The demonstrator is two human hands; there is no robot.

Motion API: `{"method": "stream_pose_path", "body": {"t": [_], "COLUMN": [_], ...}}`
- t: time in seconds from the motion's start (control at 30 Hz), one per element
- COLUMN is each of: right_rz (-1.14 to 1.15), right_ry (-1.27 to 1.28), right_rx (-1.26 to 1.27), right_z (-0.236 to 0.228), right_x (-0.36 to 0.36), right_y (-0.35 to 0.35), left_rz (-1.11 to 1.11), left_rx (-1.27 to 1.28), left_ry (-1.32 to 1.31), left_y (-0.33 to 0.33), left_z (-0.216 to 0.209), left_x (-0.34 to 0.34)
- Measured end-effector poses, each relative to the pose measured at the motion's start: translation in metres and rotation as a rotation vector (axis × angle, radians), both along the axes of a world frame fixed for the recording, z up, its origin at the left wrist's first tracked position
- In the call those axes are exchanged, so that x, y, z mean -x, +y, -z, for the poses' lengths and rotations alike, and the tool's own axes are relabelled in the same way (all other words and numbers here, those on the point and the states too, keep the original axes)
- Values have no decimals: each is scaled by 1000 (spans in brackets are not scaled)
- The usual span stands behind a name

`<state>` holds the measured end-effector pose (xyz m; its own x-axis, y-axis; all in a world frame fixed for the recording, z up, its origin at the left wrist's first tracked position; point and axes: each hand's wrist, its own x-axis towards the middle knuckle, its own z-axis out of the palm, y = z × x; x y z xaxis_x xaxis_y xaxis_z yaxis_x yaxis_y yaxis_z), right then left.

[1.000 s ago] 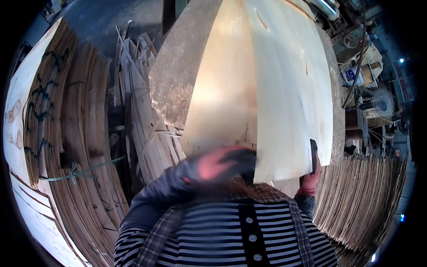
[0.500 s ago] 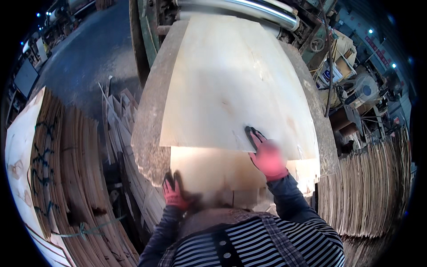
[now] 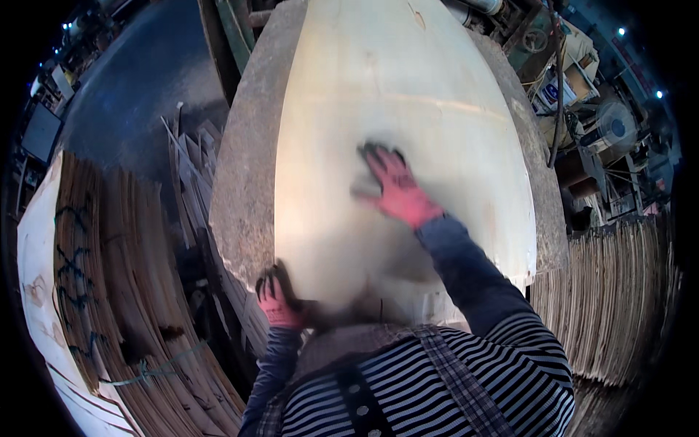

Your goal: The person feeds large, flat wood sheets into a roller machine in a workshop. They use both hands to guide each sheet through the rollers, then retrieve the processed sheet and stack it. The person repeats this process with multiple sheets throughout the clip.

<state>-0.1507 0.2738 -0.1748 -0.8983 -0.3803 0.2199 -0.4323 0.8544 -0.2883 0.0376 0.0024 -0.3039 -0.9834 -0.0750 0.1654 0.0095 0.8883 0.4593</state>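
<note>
A long, pale wood veneer sheet (image 3: 400, 146) lies on a worn, rough-surfaced board (image 3: 244, 175). Above the middle of the sheet, or touching it, is my right hand (image 3: 397, 193) in a pink glove with dark fingertips. Its fingers are spread and slightly blurred, and nothing is in them. My left hand (image 3: 277, 298), gloved alike, rests at the sheet's near left corner with the fingers a little apart. A faint line crosses the sheet farther up; I cannot tell whether it is an edge of another sheet.
Tied veneer stacks (image 3: 131, 277) stand on the left, beside loose wood strips (image 3: 193, 175). At the right is another veneer stack (image 3: 615, 298), with a fan (image 3: 613, 125) behind it. Part of a metal roller (image 3: 484, 6) shows at the far end.
The upper veneer sheet's near edge no longer lies by my right hand; the sheet seems to have slid away. My right hand has moved forward and left, and my left hand slightly. The view has tilted down.
</note>
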Motion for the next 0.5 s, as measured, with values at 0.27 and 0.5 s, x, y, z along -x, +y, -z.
{"method": "stream_pose_path", "body": {"t": [0.27, 0.5], "right_rz": [-68, 474], "right_ry": [199, 37], "right_rx": [-91, 839], "right_z": [52, -10], "right_x": [-189, -214], "right_y": [51, 111], "left_rz": [170, 749], "left_rx": [-244, -864], "left_ry": [317, 260], "left_y": [26, 56], "left_z": [-160, -197], "left_x": [31, 29]}}
